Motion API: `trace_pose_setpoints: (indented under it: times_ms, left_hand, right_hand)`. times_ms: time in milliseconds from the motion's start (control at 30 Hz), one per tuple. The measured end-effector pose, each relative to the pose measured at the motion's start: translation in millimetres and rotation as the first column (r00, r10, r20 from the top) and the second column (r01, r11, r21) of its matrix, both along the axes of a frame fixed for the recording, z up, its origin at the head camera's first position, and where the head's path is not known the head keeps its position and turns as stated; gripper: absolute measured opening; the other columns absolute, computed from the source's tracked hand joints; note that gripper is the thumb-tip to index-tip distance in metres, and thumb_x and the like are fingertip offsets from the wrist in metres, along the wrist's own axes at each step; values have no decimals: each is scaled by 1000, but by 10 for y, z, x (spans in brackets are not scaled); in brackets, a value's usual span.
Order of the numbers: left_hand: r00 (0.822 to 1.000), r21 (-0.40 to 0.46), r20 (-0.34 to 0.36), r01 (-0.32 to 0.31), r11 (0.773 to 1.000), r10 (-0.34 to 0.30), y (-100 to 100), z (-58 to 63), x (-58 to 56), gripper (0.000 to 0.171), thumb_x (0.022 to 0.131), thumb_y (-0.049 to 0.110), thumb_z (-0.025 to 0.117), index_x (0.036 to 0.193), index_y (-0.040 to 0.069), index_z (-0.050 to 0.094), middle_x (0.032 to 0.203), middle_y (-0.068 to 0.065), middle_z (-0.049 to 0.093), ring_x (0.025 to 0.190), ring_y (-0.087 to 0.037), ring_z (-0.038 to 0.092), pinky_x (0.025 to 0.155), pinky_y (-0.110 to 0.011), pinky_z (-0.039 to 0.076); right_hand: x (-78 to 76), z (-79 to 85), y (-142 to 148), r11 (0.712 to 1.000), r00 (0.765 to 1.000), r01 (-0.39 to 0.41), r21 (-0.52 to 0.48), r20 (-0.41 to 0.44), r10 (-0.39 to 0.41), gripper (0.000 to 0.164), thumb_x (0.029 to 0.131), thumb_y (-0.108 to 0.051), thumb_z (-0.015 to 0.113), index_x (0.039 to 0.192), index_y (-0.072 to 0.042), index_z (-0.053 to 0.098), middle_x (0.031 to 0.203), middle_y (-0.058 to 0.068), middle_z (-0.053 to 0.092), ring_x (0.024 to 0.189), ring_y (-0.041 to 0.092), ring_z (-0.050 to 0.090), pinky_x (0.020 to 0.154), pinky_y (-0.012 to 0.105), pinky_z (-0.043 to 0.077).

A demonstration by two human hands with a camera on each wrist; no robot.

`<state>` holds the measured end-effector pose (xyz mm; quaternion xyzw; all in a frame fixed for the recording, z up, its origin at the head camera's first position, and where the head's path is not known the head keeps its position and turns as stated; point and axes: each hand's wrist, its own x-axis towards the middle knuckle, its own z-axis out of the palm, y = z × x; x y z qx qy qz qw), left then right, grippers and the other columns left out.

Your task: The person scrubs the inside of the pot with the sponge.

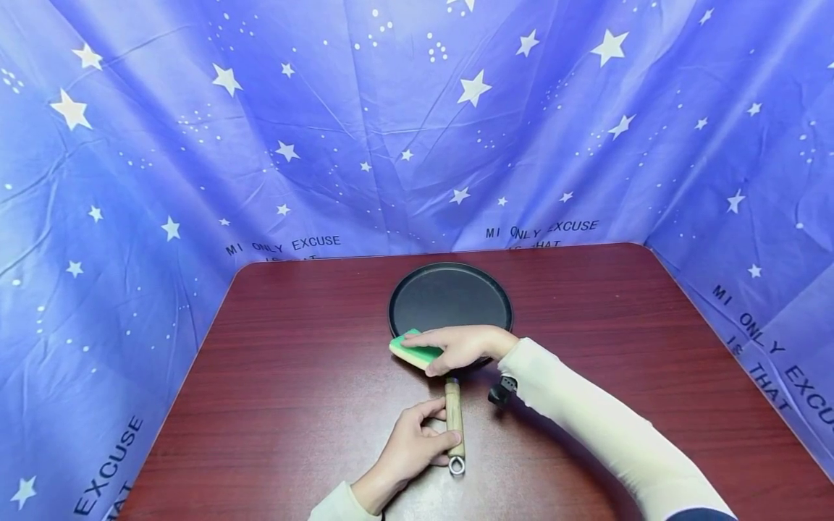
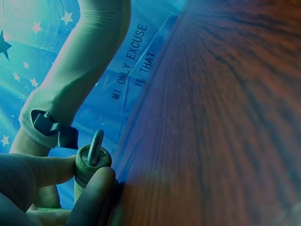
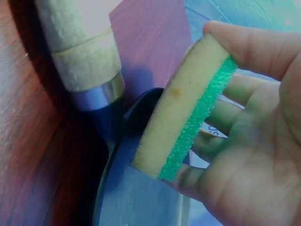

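A round black frying pan [image 1: 449, 293] lies on the table, its wooden handle [image 1: 455, 416] pointing toward me and ending in a metal ring [image 1: 457, 465]. My left hand [image 1: 413, 441] grips that handle near the ring, thumb on top; the left wrist view shows the handle's end [image 2: 93, 160] between thumb and fingers. Over the pan's near edge, my right hand [image 1: 465, 344] holds a green and yellow sponge [image 1: 415, 354] by its edges. In the right wrist view the sponge [image 3: 176, 113] is tilted above the pan, yellow side toward it. My right hand hides part of the near rim.
The dark red wooden table [image 1: 293, 347] extends around the pan on all sides. Blue star-printed cloth [image 1: 365, 130] hangs behind the table and along both sides. A black strapped device [image 1: 502, 391] is on my right wrist, below the pale sleeve [image 1: 586, 412].
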<state>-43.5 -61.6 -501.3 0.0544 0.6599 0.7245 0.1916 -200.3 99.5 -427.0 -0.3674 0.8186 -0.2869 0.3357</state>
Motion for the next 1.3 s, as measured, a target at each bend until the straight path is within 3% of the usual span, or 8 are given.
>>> trace_pose_setpoints:
  times_ms: [367,700,900,1033,1300]
  left_hand:
    - [1000,3,-4,7,1000,-7,4,-10,-5,65,90,0,76,148,-13,49,115,-13,61,67,-7,68,52,-18,60]
    - [1000,6,1,1,1000,-1,4,-16,-5,65,89,-1,76,148,-11,51,115,-13,62,66,-8,68,52,-19,60]
    - [1000,6,-4,-3,1000,3,-8,-19,-4,65,89,-2,75,148,-11,51,115,-13,62,64,-8,68,51,-18,60]
    - [1000,9,1,-3,1000,3,-8,-12,-3,64,89,-1,76,148,-11,52,116,-13,62,65,-8,68,51,-19,60]
    - [1000,12,-2,-4,1000,4,2,-4,1,65,89,-1,76,148,-10,52,113,-11,63,66,-8,68,52,-21,61]
  right_hand:
    - [-32,-2,-141,994,992,100,-45,89,-95,75,99,-19,71,165,-28,38,172,8,27,148,22,34,120,39,34]
    - [-83,-29,-227,985,983,147,-91,122,-135,72,100,-19,70,165,-23,40,171,10,29,133,21,41,112,33,38]
    - [-100,-44,-284,980,978,168,-111,143,-151,73,99,-18,68,165,-23,38,162,9,38,119,21,44,98,29,42]
    - [-108,-46,-331,977,977,178,-114,138,-162,72,101,-16,66,166,-21,36,149,10,44,111,20,46,90,27,44]
    - [-169,-68,-406,975,982,185,-119,68,-178,72,102,-16,64,167,-17,33,163,13,36,112,21,47,93,28,42]
